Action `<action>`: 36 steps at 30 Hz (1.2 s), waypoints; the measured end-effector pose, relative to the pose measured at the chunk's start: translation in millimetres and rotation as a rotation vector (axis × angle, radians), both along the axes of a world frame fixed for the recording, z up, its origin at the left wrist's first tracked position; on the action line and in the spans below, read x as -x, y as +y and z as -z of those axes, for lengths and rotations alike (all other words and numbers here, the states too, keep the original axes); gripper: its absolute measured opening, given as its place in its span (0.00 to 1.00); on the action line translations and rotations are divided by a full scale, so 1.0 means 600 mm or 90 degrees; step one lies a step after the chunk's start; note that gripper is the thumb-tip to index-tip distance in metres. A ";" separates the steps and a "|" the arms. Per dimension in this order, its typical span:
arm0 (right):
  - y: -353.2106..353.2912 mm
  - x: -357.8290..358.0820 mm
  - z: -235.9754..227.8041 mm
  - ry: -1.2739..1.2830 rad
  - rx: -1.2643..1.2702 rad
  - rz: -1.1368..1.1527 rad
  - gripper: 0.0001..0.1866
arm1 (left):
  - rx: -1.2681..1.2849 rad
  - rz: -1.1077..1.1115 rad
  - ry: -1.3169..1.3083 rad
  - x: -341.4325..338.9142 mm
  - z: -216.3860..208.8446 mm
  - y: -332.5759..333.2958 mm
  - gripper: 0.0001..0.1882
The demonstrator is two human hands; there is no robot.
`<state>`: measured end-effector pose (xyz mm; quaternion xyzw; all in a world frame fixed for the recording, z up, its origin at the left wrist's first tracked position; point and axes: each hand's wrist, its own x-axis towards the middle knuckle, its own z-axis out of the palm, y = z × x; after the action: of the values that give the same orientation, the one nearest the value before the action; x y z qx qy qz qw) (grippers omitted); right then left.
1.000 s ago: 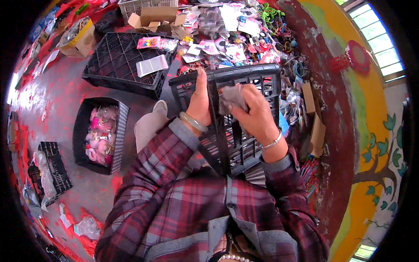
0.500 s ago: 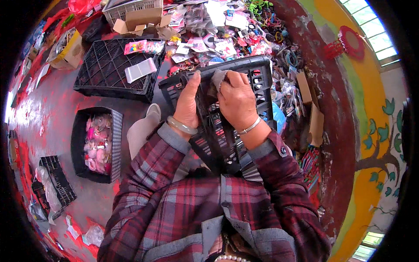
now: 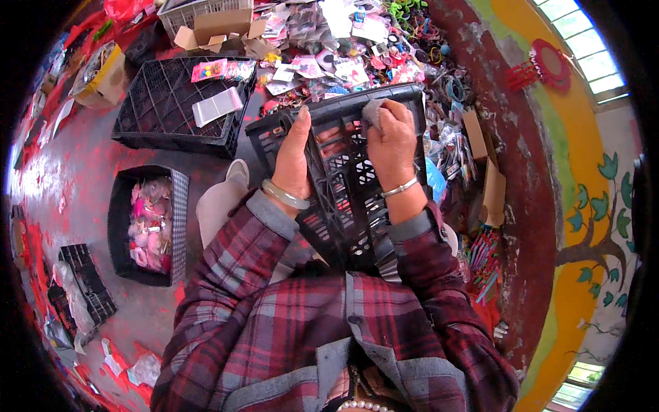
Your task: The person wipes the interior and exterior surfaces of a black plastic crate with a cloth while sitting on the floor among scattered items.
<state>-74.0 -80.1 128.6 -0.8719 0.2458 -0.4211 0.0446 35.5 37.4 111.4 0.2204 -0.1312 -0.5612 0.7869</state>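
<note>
Plaid jacket [image 3: 302,323] lowermost. Black plastic basket [image 3: 336,199] mid-frame, tilted. Left hand [image 3: 294,165] grips its left side, thumb up, hold unchanged. Right hand [image 3: 393,147] bunches grey cloth [image 3: 371,112], shifted rightward since the earlier frame, now near basket's upper-right corner. Beyond: black crate [image 3: 161,103], upper left; packet heap [image 3: 319,44], top centre.

Crate [image 3: 328,189] centre, bin [image 3: 180,226] left, wall [image 3: 576,144] right

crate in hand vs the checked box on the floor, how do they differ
The crate is tilted, held by the left hand; the box stands on the floor. The crate's walls are full of holes; the box's checked wall looks solid. Both are partly black.
</note>
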 end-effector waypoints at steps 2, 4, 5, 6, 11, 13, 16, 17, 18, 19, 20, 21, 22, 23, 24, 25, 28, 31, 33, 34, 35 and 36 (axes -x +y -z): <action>0.015 -0.017 0.014 -0.008 0.004 -0.055 0.12 | -0.003 -0.017 0.008 0.000 -0.001 0.002 0.29; 0.040 -0.034 0.005 -0.002 -0.015 -0.085 0.10 | -0.003 -0.036 0.018 -0.004 0.003 -0.002 0.29; 0.039 -0.034 0.006 0.002 -0.024 -0.100 0.10 | -0.004 -0.036 0.009 -0.006 0.005 0.001 0.29; 0.036 -0.034 0.007 0.005 -0.030 -0.114 0.10 | -0.002 -0.036 -0.002 -0.008 0.006 0.006 0.29; -0.001 -0.013 0.008 0.041 0.027 -0.112 0.08 | -0.029 -0.055 -0.002 -0.010 0.009 0.004 0.30; -0.028 0.000 0.008 0.045 0.039 -0.052 0.09 | -0.018 -0.037 0.011 -0.008 0.009 0.002 0.30; -0.103 0.049 0.010 0.040 0.003 0.051 0.13 | -0.011 -0.030 0.023 -0.008 0.007 0.005 0.29; -0.119 0.072 -0.007 0.027 -0.056 0.075 0.14 | -0.012 -0.030 0.026 -0.007 0.006 0.008 0.29; -0.133 0.084 -0.012 -0.021 -0.064 0.120 0.12 | -0.017 -0.034 0.036 -0.006 0.006 0.007 0.28; -0.142 0.088 -0.013 -0.069 -0.071 0.166 0.11 | -0.022 -0.039 0.046 -0.006 0.007 0.005 0.27; -0.146 0.095 -0.013 -0.035 -0.120 0.139 0.13 | -0.026 -0.043 0.056 -0.004 0.009 0.004 0.26; -0.145 0.090 -0.001 -0.005 -0.088 0.151 0.13 | -0.043 -0.042 0.044 -0.005 0.011 0.003 0.24; -0.144 0.077 0.020 0.026 -0.053 0.164 0.14 | -0.056 -0.040 0.033 -0.005 0.015 0.001 0.23; -0.145 0.068 0.041 0.057 -0.018 0.177 0.14 | -0.068 -0.038 0.023 -0.005 0.018 -0.001 0.22; -0.138 0.057 0.051 0.084 0.001 0.200 0.15 | -0.064 -0.033 0.027 -0.008 0.020 0.000 0.21; -0.132 0.049 0.057 0.084 -0.003 0.195 0.14 | -0.061 -0.027 0.032 -0.012 0.021 0.001 0.21; -0.107 0.024 0.039 0.039 -0.111 0.135 0.13 | -0.048 -0.025 0.043 -0.015 0.026 0.000 0.20; -0.098 0.010 0.040 -0.041 -0.162 0.029 0.13 | -0.025 -0.031 0.058 -0.013 0.009 0.000 0.20; -0.091 0.020 0.013 -0.208 -0.539 -0.192 0.14 | -0.022 -0.045 0.049 -0.017 0.006 0.003 0.22; -0.088 0.029 -0.004 -0.287 -0.724 -0.310 0.15 | -0.027 -0.054 0.036 -0.021 0.019 0.003 0.23; -0.092 0.037 -0.016 -0.365 -0.909 -0.432 0.16 | -0.033 -0.064 0.023 -0.024 0.024 0.003 0.24; -0.100 0.039 -0.015 -0.400 -0.883 -0.529 0.16 | -0.040 -0.064 0.028 -0.020 0.024 0.006 0.25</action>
<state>-97.3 -140.1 137.5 -0.5101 0.0849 -0.3469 0.7824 47.8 41.2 96.8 0.2387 -0.0847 -0.5297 0.8095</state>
